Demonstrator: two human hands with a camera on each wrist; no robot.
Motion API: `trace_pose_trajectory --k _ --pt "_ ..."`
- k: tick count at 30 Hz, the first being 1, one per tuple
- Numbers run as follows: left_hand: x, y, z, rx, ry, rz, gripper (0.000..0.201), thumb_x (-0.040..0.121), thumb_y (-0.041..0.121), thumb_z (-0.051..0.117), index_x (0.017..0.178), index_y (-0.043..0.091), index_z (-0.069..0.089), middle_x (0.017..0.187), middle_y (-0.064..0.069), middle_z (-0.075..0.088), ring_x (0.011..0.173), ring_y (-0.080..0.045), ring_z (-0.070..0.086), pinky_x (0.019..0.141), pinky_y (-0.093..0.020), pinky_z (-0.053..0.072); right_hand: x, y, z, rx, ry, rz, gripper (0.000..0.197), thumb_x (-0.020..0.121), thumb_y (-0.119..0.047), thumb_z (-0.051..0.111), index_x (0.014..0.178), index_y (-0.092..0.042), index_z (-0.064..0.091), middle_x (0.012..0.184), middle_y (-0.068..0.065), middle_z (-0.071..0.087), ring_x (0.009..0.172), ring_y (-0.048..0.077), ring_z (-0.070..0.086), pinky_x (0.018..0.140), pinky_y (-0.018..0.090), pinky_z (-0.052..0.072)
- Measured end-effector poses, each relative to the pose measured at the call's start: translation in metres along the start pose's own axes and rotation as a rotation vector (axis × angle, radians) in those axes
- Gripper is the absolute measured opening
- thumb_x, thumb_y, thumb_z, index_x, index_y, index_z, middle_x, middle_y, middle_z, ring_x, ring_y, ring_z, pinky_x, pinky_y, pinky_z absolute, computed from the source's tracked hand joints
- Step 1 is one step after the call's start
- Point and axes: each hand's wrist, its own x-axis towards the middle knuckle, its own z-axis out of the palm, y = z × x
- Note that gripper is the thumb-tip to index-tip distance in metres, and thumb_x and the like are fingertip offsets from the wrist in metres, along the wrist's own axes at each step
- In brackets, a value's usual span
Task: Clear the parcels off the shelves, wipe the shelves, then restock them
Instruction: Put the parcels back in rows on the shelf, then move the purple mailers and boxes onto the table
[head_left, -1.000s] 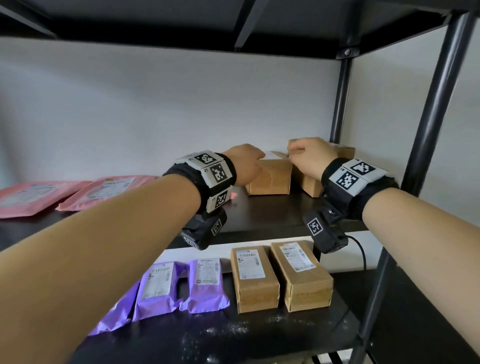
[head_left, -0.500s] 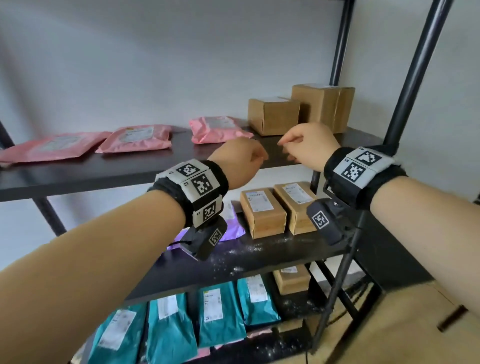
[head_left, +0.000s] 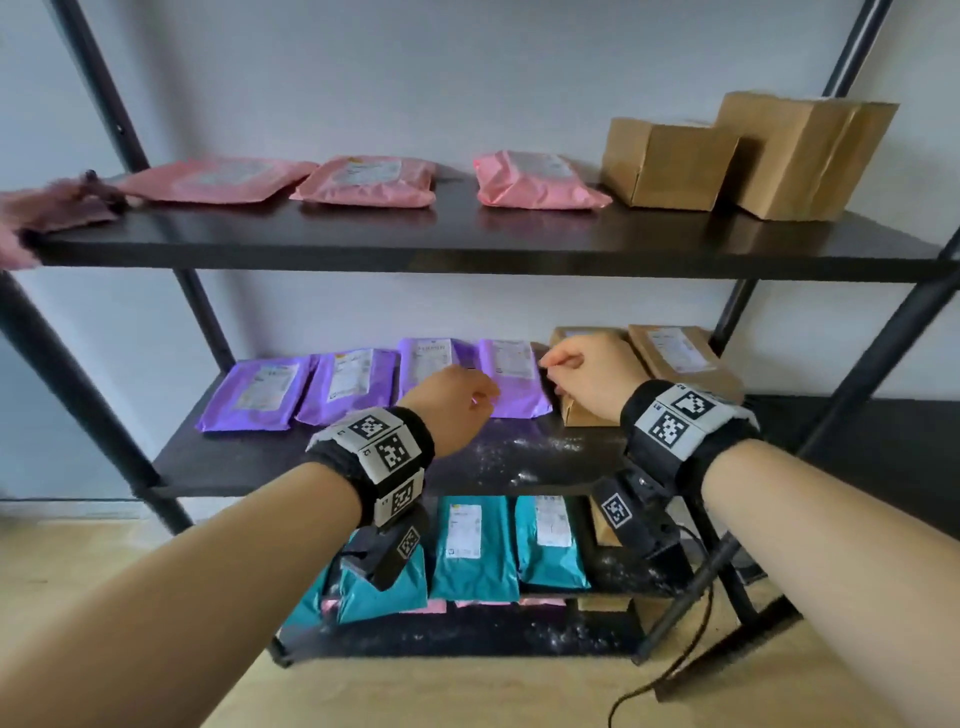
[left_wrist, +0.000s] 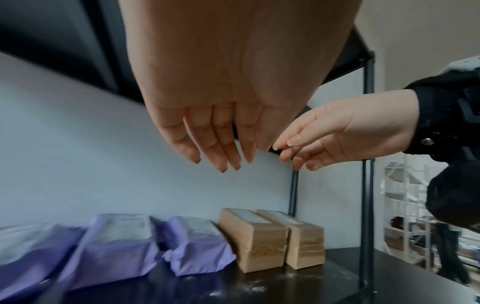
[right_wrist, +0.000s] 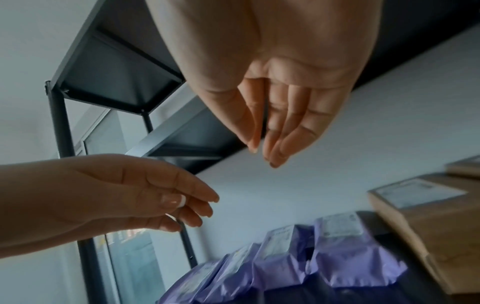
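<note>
Top shelf (head_left: 467, 244): three pink mailers (head_left: 363, 182) and two boxes (head_left: 670, 163) are counted. Mid-frame: four purple mailers (head_left: 343, 384). Left hand (head_left: 452, 405) and right hand (head_left: 592, 382) are held empty, fingers relaxed.

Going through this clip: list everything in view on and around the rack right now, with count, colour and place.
Pink mailers: three, pink, upper shelf, left to middle.
Large boxes: two, brown cardboard, upper shelf, right end.
Purple mailers: four, purple, middle shelf, in a row.
Flat boxes: two, brown, middle shelf, right of the purple mailers.
Teal mailers: at least three, teal, lower shelf.
White powdery dust: patches, front of the middle shelf.
Rack: one, black.
Another person's hand: one, blurred, upper shelf's left end.
Left hand: empty, fingers relaxed, above the middle shelf.
Right hand: empty, fingers relaxed, over the flat boxes.
</note>
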Motion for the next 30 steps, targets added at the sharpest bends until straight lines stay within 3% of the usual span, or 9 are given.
trace_pose_trajectory --k 4,7,11,16,20,25,30 --pt "-0.004 -0.037 0.004 -0.006 0.045 -0.163 0.031 0.094 0.014 0.045 0.119 0.012 0.063 0.122 -0.006 0.062 0.112 -0.026 0.057 0.093 -0.027 0.044 0.015 -0.010 0.034 0.060 -0.102 -0.053 0.022 0.091 -0.007 0.053 0.106 -0.006 0.070 0.085 -0.002 0.062 0.095 0.018 0.062 0.089 0.022 0.045" --pt "-0.009 -0.057 0.006 0.018 0.077 -0.228 0.029 0.093 0.014 0.046 0.115 0.011 0.064 0.117 -0.009 0.063 0.110 -0.029 0.057 0.087 -0.025 0.041 0.030 -0.012 0.058 0.086 -0.169 -0.106 0.022 0.090 -0.007 0.054 0.106 -0.008 0.070 0.106 0.006 0.069 0.102 0.019 0.062 0.088 0.018 0.041" --pt "-0.020 -0.081 0.005 0.014 0.123 -0.292 0.025 0.090 0.008 0.049 0.107 0.004 0.066 0.109 -0.014 0.065 0.102 -0.029 0.058 0.089 -0.030 0.045 0.046 -0.015 0.091 0.089 -0.231 -0.164 0.024 0.089 -0.007 0.053 0.104 -0.010 0.071 0.108 0.004 0.069 0.103 0.018 0.061 0.084 0.015 0.039" --pt "-0.031 -0.132 0.000 0.019 0.124 -0.445 0.035 0.091 0.016 0.050 0.125 0.010 0.058 0.125 -0.009 0.058 0.112 -0.027 0.056 0.096 -0.034 0.045 0.063 -0.036 0.137 0.088 -0.324 -0.204 0.025 0.090 -0.008 0.052 0.107 -0.011 0.069 0.108 0.003 0.068 0.100 0.021 0.061 0.083 0.020 0.042" --pt "-0.026 -0.186 -0.008 0.004 0.149 -0.511 0.043 0.090 0.019 0.054 0.132 0.010 0.051 0.132 -0.012 0.053 0.121 -0.025 0.050 0.104 -0.032 0.039 0.085 -0.059 0.186 0.101 -0.367 -0.214 0.028 0.087 -0.006 0.053 0.112 -0.010 0.067 0.113 0.008 0.067 0.105 0.024 0.061 0.094 0.028 0.045" --pt "-0.004 -0.263 -0.013 0.037 0.103 -0.539 0.053 0.090 0.021 0.056 0.139 0.011 0.041 0.140 -0.014 0.042 0.131 -0.026 0.039 0.107 -0.032 0.030 0.117 -0.081 0.259 0.028 -0.390 -0.156 0.041 0.086 -0.015 0.060 0.126 -0.012 0.057 0.129 0.011 0.052 0.118 0.026 0.051 0.103 0.027 0.035" --pt "0.034 -0.343 -0.012 0.174 0.009 -0.517 0.060 0.090 0.030 0.055 0.144 0.017 0.033 0.149 -0.008 0.031 0.137 -0.028 0.028 0.111 -0.037 0.026 0.156 -0.096 0.315 -0.228 -0.360 -0.059 0.056 0.085 -0.038 0.061 0.137 -0.032 0.043 0.148 0.010 0.027 0.134 0.035 0.027 0.110 0.041 0.029"
